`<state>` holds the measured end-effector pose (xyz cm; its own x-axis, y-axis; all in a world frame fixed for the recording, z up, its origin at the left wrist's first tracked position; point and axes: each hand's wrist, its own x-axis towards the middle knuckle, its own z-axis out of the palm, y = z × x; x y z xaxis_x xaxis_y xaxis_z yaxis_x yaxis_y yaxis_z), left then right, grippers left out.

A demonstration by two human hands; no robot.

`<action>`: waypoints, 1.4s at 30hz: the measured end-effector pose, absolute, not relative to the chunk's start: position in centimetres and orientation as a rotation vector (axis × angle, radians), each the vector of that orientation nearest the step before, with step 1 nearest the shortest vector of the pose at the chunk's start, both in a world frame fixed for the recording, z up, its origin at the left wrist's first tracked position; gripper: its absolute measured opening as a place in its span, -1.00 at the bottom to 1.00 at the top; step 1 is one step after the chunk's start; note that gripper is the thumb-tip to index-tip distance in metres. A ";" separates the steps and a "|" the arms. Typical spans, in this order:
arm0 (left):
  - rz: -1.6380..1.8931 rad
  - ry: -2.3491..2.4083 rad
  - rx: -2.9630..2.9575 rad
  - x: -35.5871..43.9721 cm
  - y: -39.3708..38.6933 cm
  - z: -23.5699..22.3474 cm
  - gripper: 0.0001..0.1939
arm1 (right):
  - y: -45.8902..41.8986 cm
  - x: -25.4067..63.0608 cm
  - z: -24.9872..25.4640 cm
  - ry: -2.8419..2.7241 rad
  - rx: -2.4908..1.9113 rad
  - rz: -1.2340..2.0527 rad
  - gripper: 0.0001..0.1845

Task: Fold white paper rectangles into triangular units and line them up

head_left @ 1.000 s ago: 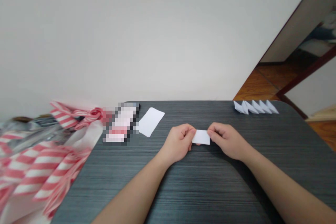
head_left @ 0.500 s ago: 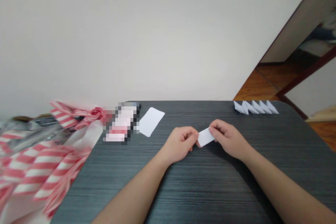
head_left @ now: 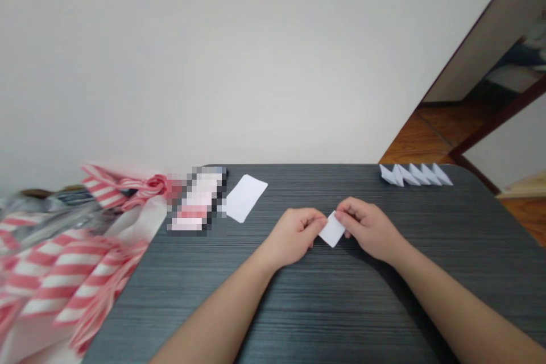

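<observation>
A small white folded paper (head_left: 332,230) sits between my two hands, tilted so one corner points down toward the dark table (head_left: 324,307). My left hand (head_left: 296,235) pinches its left edge with curled fingers. My right hand (head_left: 367,227) grips its upper right edge, fingers also curled. Both hands hover just above the tabletop at its middle.
A flat white paper sheet (head_left: 245,197) lies at the back left of the table, beside a pixelated object (head_left: 197,199). A row of several folded white paper pieces (head_left: 416,174) stands at the back right corner. Red-and-white striped cloth (head_left: 72,273) spreads off the left edge.
The folded paper has turned from lying level between my hands to a tilted, corner-down position. My hands have drawn closer together.
</observation>
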<state>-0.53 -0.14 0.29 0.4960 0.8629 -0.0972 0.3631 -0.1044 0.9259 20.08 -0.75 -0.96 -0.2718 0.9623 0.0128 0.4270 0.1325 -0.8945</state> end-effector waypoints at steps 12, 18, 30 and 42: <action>0.693 0.873 1.551 -0.7 0.0 -1.3 -0.72 | -0.5 20.0 -1.7 -1.358 -1.235 1.313 -0.75; 0.693 0.911 1.571 -0.7 -0.1 -1.0 -0.73 | -0.6 19.9 -1.3 -1.353 -1.237 1.336 -0.73; 0.734 1.015 1.578 -0.7 -0.1 -0.4 -0.72 | -0.6 20.1 -1.4 -1.425 -1.257 1.353 -0.74; 0.766 1.104 1.556 -0.5 0.0 -0.6 -0.70 | -0.6 20.2 -1.5 -1.496 -1.300 1.338 -0.77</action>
<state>-0.51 0.02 -0.65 0.3739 0.9254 -0.0618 0.2660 -0.0431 0.9630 20.24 -0.59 -1.55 -0.2192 0.9705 -0.1002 0.2073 -0.0540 -0.9768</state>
